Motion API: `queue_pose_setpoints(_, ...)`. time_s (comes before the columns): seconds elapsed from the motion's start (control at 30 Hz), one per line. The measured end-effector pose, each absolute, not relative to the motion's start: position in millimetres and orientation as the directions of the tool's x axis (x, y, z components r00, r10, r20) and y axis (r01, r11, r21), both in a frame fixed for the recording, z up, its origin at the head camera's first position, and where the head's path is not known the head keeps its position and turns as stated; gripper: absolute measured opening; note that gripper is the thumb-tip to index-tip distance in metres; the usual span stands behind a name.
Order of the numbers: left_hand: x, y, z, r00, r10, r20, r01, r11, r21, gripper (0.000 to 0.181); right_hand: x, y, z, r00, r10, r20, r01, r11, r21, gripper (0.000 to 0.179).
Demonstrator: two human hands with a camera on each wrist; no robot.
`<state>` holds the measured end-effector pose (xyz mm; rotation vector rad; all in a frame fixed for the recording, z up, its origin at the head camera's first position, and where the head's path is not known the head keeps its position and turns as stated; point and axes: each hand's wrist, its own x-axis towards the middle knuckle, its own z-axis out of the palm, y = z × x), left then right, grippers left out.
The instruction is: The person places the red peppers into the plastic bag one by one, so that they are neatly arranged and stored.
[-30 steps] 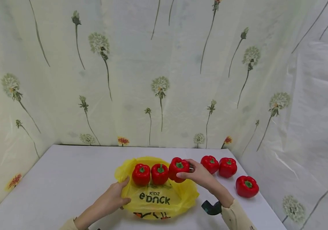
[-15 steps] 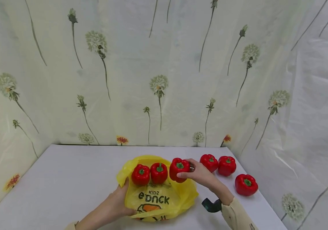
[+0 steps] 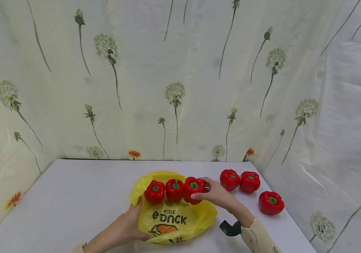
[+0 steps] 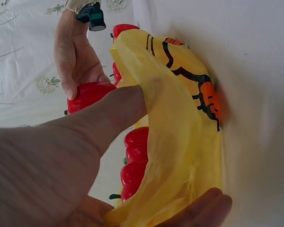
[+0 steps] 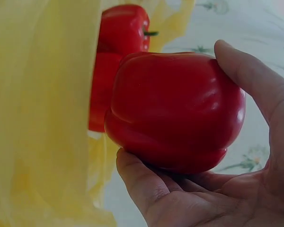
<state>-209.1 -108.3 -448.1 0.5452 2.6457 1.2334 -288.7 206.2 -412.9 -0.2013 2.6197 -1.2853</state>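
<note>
One table (image 3: 82,196) carries a yellow bag (image 3: 199,220), its left rim pinched by the left hand (image 3: 132,224); over its right part the right hand (image 3: 214,194) grasps a red pepper (image 3: 194,190) beside two bagged peppers (image 3: 154,192). Filling seems in hand, the next move calling for lowering and letting go. Compared with half a second ago, the held pepper is closer to that pair.

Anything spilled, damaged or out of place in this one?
Nothing stands out. The yellow bag is crumpled, as thin plastic tends to be, with the left hand holding its edge. The right hand grips a red pepper; three loose peppers on the table show no visible damage.
</note>
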Motion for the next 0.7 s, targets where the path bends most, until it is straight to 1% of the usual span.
queue_pose_setpoints(0.13, -211, -109, -449, -0.909, 0.418, -0.007, 0.249, 0.555, 0.794, 0.135, -283, 197, -415, -0.953, -0.266, -0.144, -0.045, 0.596, -0.802, 0.085)
queue_pose_setpoints(0.33, -213, -110, -450, -0.895, 0.446, -0.003, 0.254, 0.515, 0.819, 0.137, -277, 184, -420, -0.922, -0.359, -0.144, -0.085, 0.552, -0.830, 0.081)
queue_pose_setpoints(0.5, -213, -111, -451, -0.894, 0.448, -0.002, 0.265, 0.531, 0.805, 0.139, -273, 178, -423, -0.919, -0.369, -0.139, -0.099, 0.557, -0.825, 0.080)
queue_pose_setpoints(0.7, -212, -110, -451, -0.892, 0.451, 0.003, 0.278, 0.545, 0.791, 0.140, -270, 171, -428, -0.902, -0.413, -0.127, -0.123, 0.529, -0.840, 0.079)
